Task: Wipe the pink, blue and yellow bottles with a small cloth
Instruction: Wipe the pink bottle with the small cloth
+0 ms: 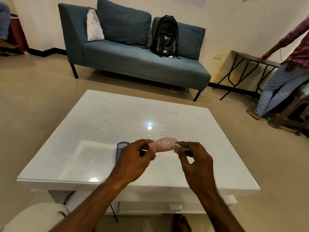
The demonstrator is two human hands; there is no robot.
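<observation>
A pink bottle point(164, 144) with white streaks lies sideways in the air just above the white table point(103, 131). My left hand point(133, 159) grips its left end with curled fingers. My right hand point(194, 158) pinches a small pale cloth point(177, 147) against the bottle's right end. A blue-purple bottle point(120, 150) lies flat on the table, partly hidden behind my left hand. No yellow bottle shows in the head view.
A blue sofa point(133, 62) with a black backpack point(165, 36) stands behind the table. A person point(284, 72) leans on a dark folding table point(247, 59) at the right. A black cable point(113, 213) hangs under the table's near edge.
</observation>
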